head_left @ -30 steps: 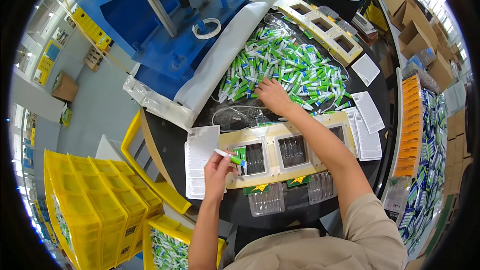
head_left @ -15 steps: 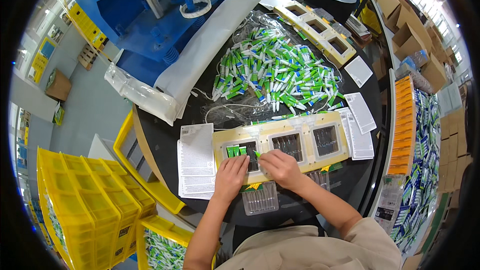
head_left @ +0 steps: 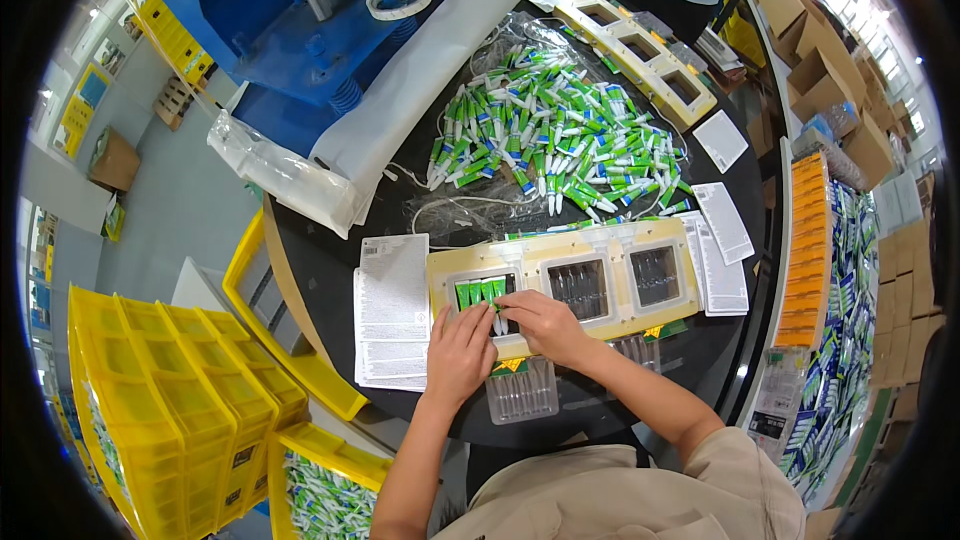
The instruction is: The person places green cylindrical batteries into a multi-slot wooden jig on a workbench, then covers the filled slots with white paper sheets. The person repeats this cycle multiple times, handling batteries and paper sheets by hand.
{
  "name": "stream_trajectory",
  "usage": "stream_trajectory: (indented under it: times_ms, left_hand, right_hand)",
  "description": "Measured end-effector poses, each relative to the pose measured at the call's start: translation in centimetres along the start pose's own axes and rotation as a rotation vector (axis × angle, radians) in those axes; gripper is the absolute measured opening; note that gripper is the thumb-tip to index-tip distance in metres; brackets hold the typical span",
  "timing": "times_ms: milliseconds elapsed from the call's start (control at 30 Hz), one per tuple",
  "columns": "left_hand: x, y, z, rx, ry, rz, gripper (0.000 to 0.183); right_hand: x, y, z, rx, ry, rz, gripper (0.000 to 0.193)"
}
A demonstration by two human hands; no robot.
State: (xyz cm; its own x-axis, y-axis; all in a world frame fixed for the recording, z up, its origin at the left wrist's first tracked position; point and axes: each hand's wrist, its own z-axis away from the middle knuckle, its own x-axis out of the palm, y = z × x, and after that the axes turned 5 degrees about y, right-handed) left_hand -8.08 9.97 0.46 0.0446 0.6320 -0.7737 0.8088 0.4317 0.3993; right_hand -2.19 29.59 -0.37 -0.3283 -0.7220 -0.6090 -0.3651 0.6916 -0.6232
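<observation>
Both hands meet at the left window of a long cream-yellow plastic jig with three rectangular openings (head_left: 600, 245), lying on a round black work table (head_left: 330, 240). The left hand (head_left: 458, 355) rests at the window's lower edge; the right hand (head_left: 535, 325) presses fingertips onto small green-and-white tubes (head_left: 478, 291) lined up inside it. A stack of white printed leaflets (head_left: 392, 308) lies just left of the jig. Beyond it, a loose heap of the same green-and-white tubes (head_left: 550, 135) spreads over clear plastic film. Yellow plastic crates (head_left: 175, 395) stand at the left.
</observation>
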Motion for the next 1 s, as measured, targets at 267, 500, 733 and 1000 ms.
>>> stream_trajectory:
  times_ms: [267, 500, 733, 1000]
  left_hand:
    - [-0.3, 0.3, 0.1, -0.017, -0.11, -0.016, 0.044]
    - [-0.5, -0.1, -0.3, -0.017, -0.303, -0.081, 0.054]
    - [-0.9, -0.3, 0.2, -0.1, -0.237, -0.046, 0.06]
    - [-1.1, -0.1, 0.1, -0.022, -0.323, -0.101, 0.055]
  right_hand:
    - [-1.3, 0.1, -1.8, 0.132, 0.116, -0.044, 0.016]
    - [-2.4, 7.3, -10.2, 0.215, 0.306, 0.373, 0.013]
    - [0.0, 14.4, -15.7, 0.549, 0.01, 0.528, 0.024]
    - [-5.9, 4.3, -6.5, 0.317, 0.118, -0.194, 0.023]
